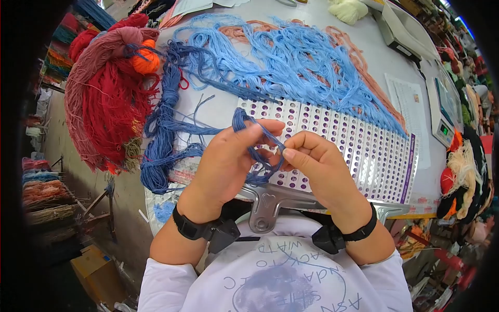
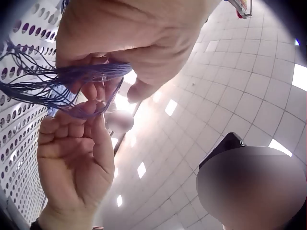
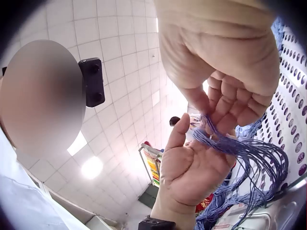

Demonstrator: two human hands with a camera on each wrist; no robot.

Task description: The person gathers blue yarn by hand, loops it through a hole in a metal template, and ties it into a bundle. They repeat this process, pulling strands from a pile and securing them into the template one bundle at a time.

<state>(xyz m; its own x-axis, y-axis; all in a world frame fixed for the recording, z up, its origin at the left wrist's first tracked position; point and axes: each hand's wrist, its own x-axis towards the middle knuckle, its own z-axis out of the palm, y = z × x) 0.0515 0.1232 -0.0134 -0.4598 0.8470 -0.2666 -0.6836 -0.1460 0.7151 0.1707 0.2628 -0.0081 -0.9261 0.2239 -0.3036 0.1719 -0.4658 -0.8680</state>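
A dark blue hank of yarn (image 1: 161, 125) hangs along the left side of the table, and loose strands run from it to my hands. Over the fingers of my left hand (image 1: 226, 156) lies a looped bundle of blue yarn (image 3: 244, 148); its palm faces inward and the thumb stands apart in the right wrist view. My right hand (image 1: 325, 169) pinches strands of that bundle between thumb and index finger, close to the left fingertips. Both hands are above the front edge of a white card with rows of round holes (image 1: 358, 151).
Light blue yarn (image 1: 312, 57) spreads over the back of the table with salmon yarn (image 1: 358, 57) beneath. Red and pink hanks (image 1: 114, 93) hang at the left with an orange ball (image 1: 146, 57). A metal clip (image 1: 265, 203) sits at the front edge; a scale (image 1: 442, 117) stands right.
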